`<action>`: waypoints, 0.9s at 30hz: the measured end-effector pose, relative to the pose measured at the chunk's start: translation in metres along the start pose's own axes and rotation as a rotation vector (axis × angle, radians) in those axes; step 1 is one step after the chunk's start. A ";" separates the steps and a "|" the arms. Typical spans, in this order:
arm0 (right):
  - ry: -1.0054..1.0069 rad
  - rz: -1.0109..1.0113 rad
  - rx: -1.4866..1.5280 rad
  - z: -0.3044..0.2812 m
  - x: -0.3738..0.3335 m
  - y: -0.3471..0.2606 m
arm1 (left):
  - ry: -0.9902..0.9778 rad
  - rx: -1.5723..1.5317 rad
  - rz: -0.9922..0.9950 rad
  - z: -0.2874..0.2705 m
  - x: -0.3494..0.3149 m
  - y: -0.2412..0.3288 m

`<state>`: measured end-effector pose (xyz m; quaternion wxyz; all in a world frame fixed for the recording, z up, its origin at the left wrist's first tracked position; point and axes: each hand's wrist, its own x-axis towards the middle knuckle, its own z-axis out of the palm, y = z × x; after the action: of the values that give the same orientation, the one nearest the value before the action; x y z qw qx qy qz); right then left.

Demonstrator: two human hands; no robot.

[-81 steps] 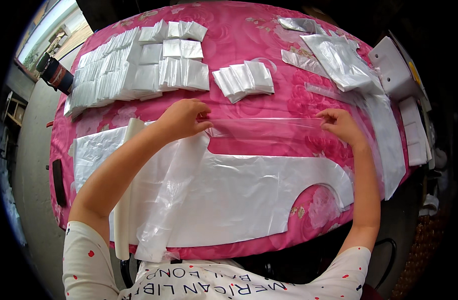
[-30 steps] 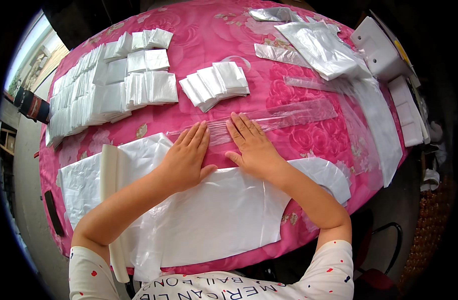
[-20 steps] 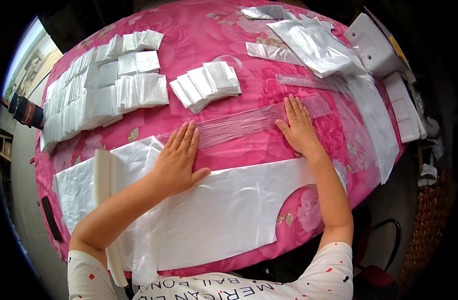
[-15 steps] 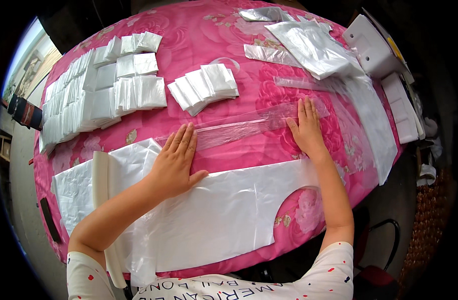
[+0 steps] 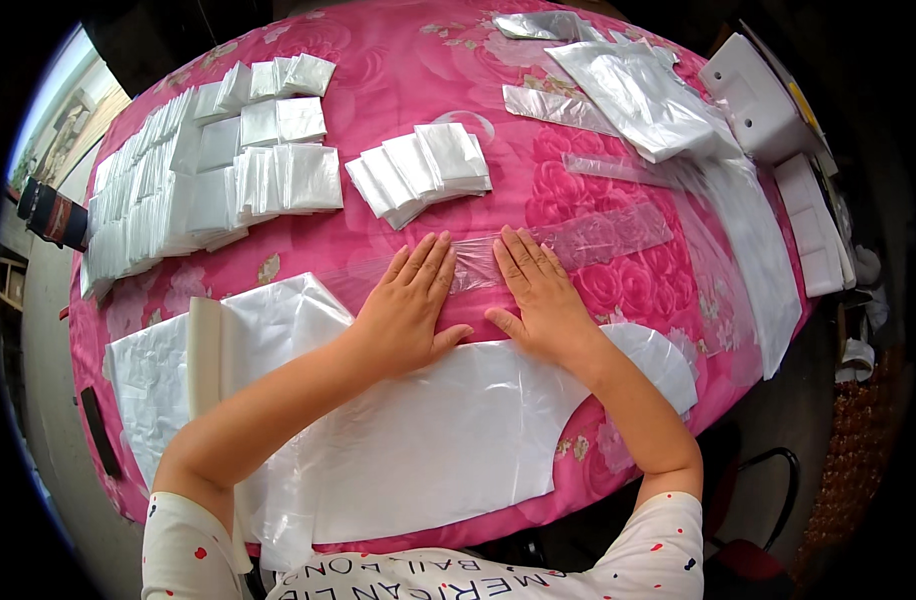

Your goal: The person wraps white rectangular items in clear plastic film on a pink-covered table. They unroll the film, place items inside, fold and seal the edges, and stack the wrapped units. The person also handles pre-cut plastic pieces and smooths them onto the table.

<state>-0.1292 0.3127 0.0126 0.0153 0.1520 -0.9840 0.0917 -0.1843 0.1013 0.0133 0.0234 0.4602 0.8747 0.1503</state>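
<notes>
A narrow, clear folded plastic strip [image 5: 618, 235] lies across the middle of the table. My left hand [image 5: 408, 305] and my right hand [image 5: 540, 300] both press flat on it, side by side with a small gap between them. Their fingers are straight and point away from me, and neither hand grips anything. Closer to me, a large sheet of whitish plastic film [image 5: 418, 450], with a curved cutout on its right side, spreads beneath my forearms. A cream-coloured rounded bar [image 5: 205, 360] rests across the film's left part, partly hidden by my left arm.
Rows of folded plastic packets [image 5: 218, 190] fill the far left, with a smaller fanned pile [image 5: 418, 172] beside them. Loose plastic film [image 5: 668, 115] drapes over the right side near a white box [image 5: 753, 95]. A dark cylindrical container [image 5: 53, 215] stands at the left edge of the pink tablecloth [image 5: 368, 70].
My right hand has slid left along the strip, and my left hand has moved right, so they are now close together. The strip's right end, covered before, now shows.
</notes>
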 end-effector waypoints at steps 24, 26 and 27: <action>0.133 0.747 -0.367 -0.034 -0.052 0.213 | 0.011 0.052 -0.046 -0.001 -0.001 0.002; 0.190 0.811 -0.465 -0.044 -0.077 0.216 | 0.004 0.043 -0.034 -0.001 0.002 0.007; 0.237 0.767 -0.414 -0.049 -0.079 0.202 | 0.008 0.046 -0.041 -0.001 0.001 0.006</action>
<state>-0.1153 0.5346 0.0207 0.1228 -0.2413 -0.9583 -0.0913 -0.1807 0.1050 0.0162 0.0121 0.4417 0.8874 0.1314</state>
